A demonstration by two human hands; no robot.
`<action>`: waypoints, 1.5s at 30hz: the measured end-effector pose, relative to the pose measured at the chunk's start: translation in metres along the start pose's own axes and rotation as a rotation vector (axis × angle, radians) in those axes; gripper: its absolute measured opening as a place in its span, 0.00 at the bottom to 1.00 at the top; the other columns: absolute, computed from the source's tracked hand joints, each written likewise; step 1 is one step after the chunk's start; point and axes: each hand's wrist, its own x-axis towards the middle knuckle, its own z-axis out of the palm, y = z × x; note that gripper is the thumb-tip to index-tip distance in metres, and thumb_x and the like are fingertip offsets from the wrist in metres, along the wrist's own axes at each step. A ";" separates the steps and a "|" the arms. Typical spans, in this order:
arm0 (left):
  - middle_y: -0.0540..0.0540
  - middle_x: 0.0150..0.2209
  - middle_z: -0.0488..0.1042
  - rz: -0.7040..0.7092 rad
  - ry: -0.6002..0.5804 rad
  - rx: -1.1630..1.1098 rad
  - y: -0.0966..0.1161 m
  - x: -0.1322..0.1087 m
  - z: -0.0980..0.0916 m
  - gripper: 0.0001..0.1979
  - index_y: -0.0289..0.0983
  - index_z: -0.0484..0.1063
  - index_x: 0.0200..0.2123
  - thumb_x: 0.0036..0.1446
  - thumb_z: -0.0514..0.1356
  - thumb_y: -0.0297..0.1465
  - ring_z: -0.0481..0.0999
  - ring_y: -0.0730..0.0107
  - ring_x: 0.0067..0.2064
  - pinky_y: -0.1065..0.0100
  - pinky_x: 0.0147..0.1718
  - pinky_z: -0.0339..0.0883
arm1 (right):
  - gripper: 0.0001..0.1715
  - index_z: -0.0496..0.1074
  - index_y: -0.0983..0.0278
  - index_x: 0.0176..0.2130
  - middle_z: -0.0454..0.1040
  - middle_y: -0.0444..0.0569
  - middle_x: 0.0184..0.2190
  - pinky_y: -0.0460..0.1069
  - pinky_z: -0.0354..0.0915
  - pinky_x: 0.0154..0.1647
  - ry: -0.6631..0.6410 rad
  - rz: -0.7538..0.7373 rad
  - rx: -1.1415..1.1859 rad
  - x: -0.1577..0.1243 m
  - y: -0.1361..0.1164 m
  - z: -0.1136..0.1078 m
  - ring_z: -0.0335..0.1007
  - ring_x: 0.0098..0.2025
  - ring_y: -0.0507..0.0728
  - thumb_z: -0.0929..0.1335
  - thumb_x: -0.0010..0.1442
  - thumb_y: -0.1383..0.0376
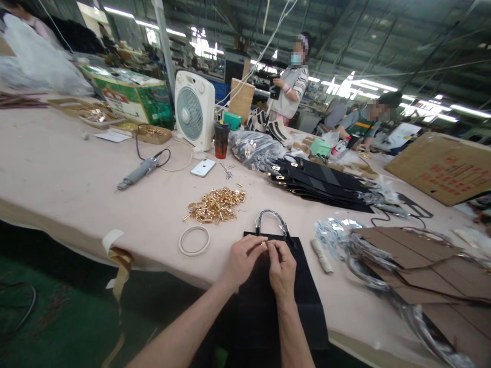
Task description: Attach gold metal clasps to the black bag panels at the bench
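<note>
A black handbag (303,312) lies at the table's front edge, its wrapped handle (270,213) pointing away from me. Over its upper part my left hand (242,258) and my right hand (283,263) meet, fingertips pinched together. Between them shows a small gold metal fitting (263,244), mostly covered by the fingers, so its exact kind is unclear. Beyond the hands is a heap of gold metal fittings (217,205). A roll of tape (194,240) lies flat left of the bag.
A power tool (138,173), a phone (203,167), a cup (221,140) and a fan (194,110) are farther back. Black bag pieces (318,179) are stacked beyond the bag; brown bags (425,276) lie to the right. Two people work across the table.
</note>
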 end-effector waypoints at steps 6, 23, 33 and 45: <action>0.44 0.45 0.83 0.027 0.024 0.007 -0.001 0.000 0.001 0.11 0.41 0.82 0.48 0.67 0.63 0.36 0.82 0.65 0.45 0.65 0.47 0.77 | 0.13 0.77 0.62 0.40 0.77 0.46 0.34 0.49 0.69 0.38 -0.043 0.133 0.170 0.004 -0.001 -0.004 0.72 0.35 0.55 0.68 0.69 0.56; 0.43 0.45 0.83 0.089 -0.027 0.073 0.003 -0.002 0.003 0.11 0.42 0.82 0.48 0.67 0.63 0.37 0.82 0.62 0.46 0.62 0.48 0.78 | 0.17 0.73 0.62 0.36 0.71 0.45 0.31 0.48 0.65 0.38 -0.062 0.133 0.197 0.007 0.000 -0.009 0.67 0.35 0.55 0.67 0.69 0.53; 0.43 0.49 0.82 0.083 -0.008 0.042 -0.004 0.000 0.005 0.12 0.42 0.81 0.51 0.67 0.63 0.36 0.82 0.62 0.50 0.61 0.52 0.77 | 0.23 0.78 0.62 0.45 0.79 0.49 0.36 0.49 0.71 0.37 0.002 0.375 0.596 0.005 0.014 0.000 0.74 0.34 0.55 0.70 0.65 0.46; 0.43 0.59 0.76 0.128 -0.061 0.090 -0.004 0.000 0.005 0.15 0.46 0.79 0.56 0.69 0.58 0.33 0.75 0.59 0.60 0.53 0.62 0.70 | 0.24 0.79 0.62 0.50 0.81 0.51 0.42 0.52 0.75 0.40 -0.140 0.387 0.630 0.005 0.011 -0.002 0.77 0.38 0.57 0.75 0.60 0.50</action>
